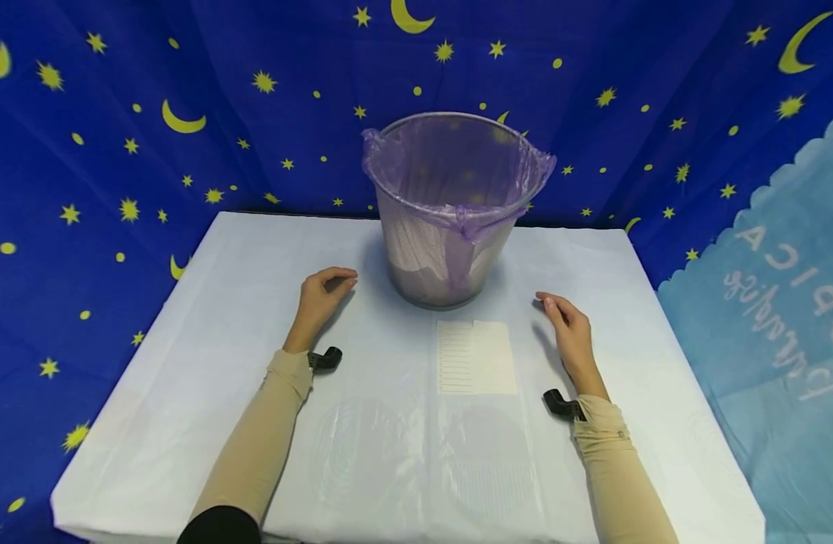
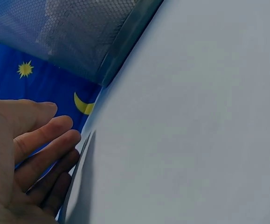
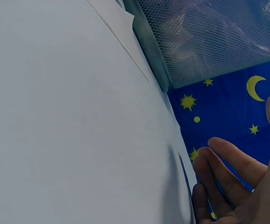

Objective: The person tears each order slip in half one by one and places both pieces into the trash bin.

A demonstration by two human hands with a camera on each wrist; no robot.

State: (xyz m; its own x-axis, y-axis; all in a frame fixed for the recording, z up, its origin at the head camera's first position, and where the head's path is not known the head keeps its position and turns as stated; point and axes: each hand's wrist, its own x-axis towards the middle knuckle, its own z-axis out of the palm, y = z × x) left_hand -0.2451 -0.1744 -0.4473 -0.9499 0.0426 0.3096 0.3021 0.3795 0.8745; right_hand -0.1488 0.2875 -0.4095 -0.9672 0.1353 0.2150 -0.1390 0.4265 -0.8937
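A mesh wastebasket (image 1: 416, 249) lined with a translucent purple bag (image 1: 470, 219) stands upright at the back of the white table. Left of it is my left hand (image 1: 322, 296), its fingers loosely bent and holding nothing; the left wrist view shows the same hand (image 2: 37, 149) beside the basket's base. On the other side my right hand (image 1: 571, 332) is likewise without anything in it, and in the right wrist view its fingers (image 3: 223, 172) are relaxed and slightly spread. Between the hands, in front of the basket, lies a flat pale paper with printed lines (image 1: 476, 357).
A clear plastic sheet (image 1: 402, 468) covers the middle of the white tabletop (image 1: 185, 378). Behind hangs a dark blue cloth (image 1: 219, 75) with yellow moons and stars. Light blue fabric with lettering (image 1: 783, 340) hangs at the right. Each wrist carries a small black camera (image 1: 326, 359).
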